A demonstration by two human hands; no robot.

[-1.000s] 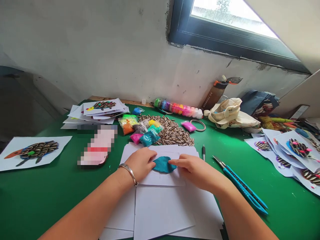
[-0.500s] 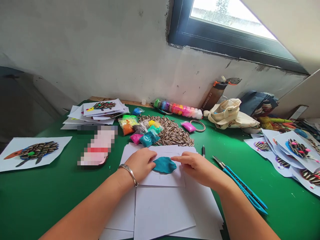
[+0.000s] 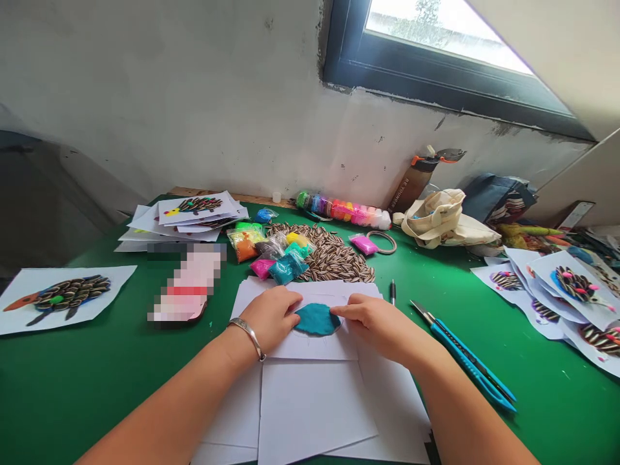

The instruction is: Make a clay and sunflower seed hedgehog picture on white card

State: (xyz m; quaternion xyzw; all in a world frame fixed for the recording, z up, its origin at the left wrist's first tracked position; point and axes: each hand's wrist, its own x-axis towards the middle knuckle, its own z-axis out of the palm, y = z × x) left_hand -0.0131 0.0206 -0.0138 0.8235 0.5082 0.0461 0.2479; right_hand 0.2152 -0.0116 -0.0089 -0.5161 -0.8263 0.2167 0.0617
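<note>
A flat oval of teal modelling clay [image 3: 316,320] is spread on a white sheet [image 3: 310,351], over a faint pencil outline. My left hand [image 3: 272,316], with a silver bangle at the wrist, rests on the paper at the clay's left; its thumb touches the edge and its fingers are stretched out, holding nothing. On the other side, my right hand [image 3: 371,321] presses the tip of its outstretched index finger on the clay's upper right edge. Its other fingers are curled under and partly hidden. More white paper [image 3: 314,407] lies beneath.
Behind the paper are a heap of sunflower seeds [image 3: 334,255] and bagged coloured clay [image 3: 288,266]. A blue utility knife [image 3: 472,361] and a pen [image 3: 392,292] lie to the right. Seed pictures on paper [image 3: 72,294] sit at both sides. A pixelated pink object [image 3: 188,284] lies left.
My right index fingertip has moved slightly left and down onto the clay. The clay's right edge looks smoother and rounder. My left hand stays in place.
</note>
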